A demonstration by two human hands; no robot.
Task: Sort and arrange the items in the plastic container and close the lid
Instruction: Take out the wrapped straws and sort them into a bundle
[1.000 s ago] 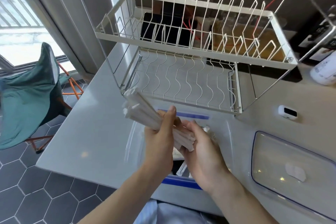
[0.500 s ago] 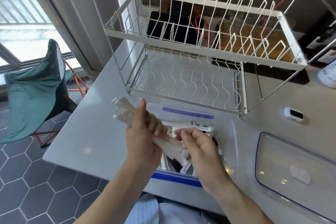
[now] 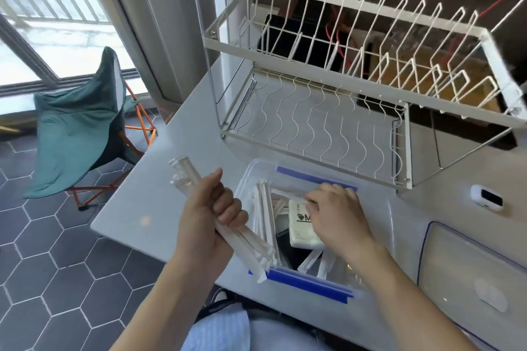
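The left hand (image 3: 209, 218) has its grip curled round a bundle of wrapped sticks (image 3: 251, 242) above the container's (image 3: 310, 283) left edge. The right hand (image 3: 336, 215) reaches inside, fingers pinching a wrapper beside a white packet (image 3: 302, 232). The lid (image 3: 467, 273) lies on the surface (image 3: 159, 179) to the right.

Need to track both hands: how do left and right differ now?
Left hand grips a bundle of wrapped sticks above the container rim; right hand reaches inside it, pinching one wrapper. Left is raised, right lower. Both are bare.
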